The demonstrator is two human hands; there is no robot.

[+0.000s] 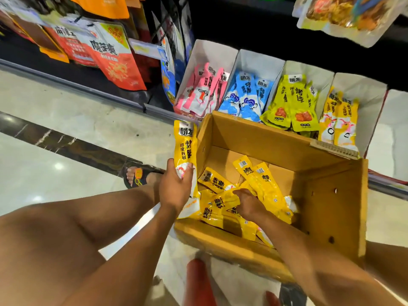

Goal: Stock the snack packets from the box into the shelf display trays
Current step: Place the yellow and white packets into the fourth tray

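Observation:
An open cardboard box [260,138] sits on the floor in front of the low shelf, with several orange-yellow snack packets [265,184] loose in its bottom. My left hand [175,186] grips a stack of the same orange-yellow packets [185,144], held upright just outside the box's left wall. My right hand [247,203] is down inside the box, fingers curled on a packet [223,202] in the pile. On the shelf stand white display trays: pink packets [203,91], blue packets [247,96], lime-yellow packets [291,102], and orange-yellow packets [340,120].
Large orange and red snack bags [110,60] hang on the shelf at upper left. A further white tray [393,129] stands at the far right edge. My sandalled foot [139,175] rests on the glossy floor left of the box. A red object [198,281] lies near my knees.

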